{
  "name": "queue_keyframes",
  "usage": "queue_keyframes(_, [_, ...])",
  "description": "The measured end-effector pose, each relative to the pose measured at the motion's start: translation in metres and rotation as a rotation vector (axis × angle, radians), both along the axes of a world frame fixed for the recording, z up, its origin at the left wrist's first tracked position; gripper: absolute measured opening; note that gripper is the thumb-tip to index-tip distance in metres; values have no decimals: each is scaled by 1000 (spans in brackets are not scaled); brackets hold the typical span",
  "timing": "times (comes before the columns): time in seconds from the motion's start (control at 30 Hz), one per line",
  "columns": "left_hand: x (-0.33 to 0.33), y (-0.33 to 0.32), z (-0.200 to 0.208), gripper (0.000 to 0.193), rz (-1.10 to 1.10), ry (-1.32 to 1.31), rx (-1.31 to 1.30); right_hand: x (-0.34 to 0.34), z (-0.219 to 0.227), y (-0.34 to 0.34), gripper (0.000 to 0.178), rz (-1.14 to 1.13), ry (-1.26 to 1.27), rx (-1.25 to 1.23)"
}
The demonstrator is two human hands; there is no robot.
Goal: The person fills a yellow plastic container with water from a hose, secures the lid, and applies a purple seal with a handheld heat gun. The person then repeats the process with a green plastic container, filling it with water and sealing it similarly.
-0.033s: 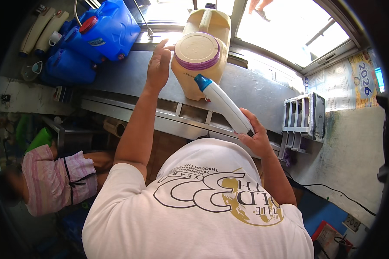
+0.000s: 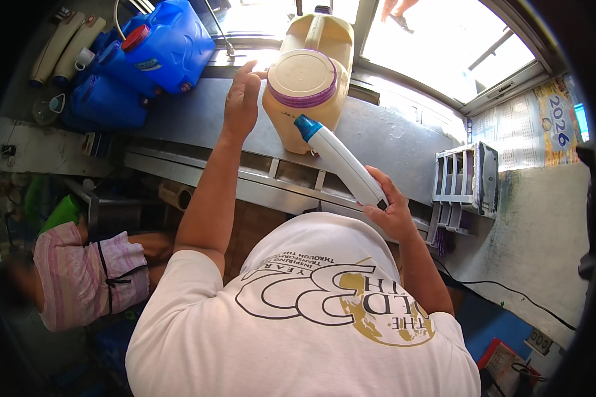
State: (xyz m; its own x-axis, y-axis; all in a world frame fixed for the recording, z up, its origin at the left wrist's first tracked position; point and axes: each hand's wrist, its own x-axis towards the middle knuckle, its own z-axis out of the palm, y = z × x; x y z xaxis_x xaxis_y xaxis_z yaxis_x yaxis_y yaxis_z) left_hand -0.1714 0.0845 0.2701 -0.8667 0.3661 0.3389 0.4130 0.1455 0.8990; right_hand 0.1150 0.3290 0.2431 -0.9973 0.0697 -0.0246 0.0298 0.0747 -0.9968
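Observation:
A cream plastic jug (image 2: 298,129) stands on the metal counter, with a wide round lid (image 2: 302,74) facing me and a purple band (image 2: 301,100) around the lid's edge. My left hand (image 2: 243,102) is raised at the jug's left side, fingers stretched out, one fingertip at the lid's left edge; whether it touches is unclear. In my right hand (image 2: 392,205) is a long white hair dryer (image 2: 344,162), gripped by its lower end. Its blue see-through nozzle (image 2: 307,126) points up and left at the jug's front, just below the purple band.
Several blue water containers (image 2: 169,49) stand at the back left of the metal counter (image 2: 391,135). A grey slatted rack (image 2: 467,180) is by the right wall, and a black cable (image 2: 510,289) runs along it. At the left, another person in a pink striped garment (image 2: 89,274) is close by.
The hair dryer's nozzle has shifted slightly left along the jug's front. My left hand and the jug are in about the same place.

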Motion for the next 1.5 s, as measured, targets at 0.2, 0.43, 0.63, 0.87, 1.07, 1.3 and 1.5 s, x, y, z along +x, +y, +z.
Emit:
queue_keyframes(0.2, [1,7,-5,65,72,42,105,-2,9,6,72,-55,-56,-128])
queue_keyframes(0.43, [-13,7,0,68,98,67,78,-13,15,15,71,-70,-12,-58])
queue_keyframes(0.63, [-6,-7,3,86,9,-87,-22,-12,36,14,71,-55,1,120])
queue_keyframes(0.87, [-4,3,-11,86,-70,-16,100,-6,38,8,75,-107,-53,131])
queue_keyframes(1.07, [4,-19,-9,88,-49,-15,9,-6,57,-16,76,-41,69,337])
queue_keyframes(1.3, [-8,-11,-11,86,-43,54,87,-8,64,-37,76,-104,32,400])
queue_keyframes(1.5, [-19,-11,-17,87,-170,56,158,-5,63,-53,77,-213,18,462])
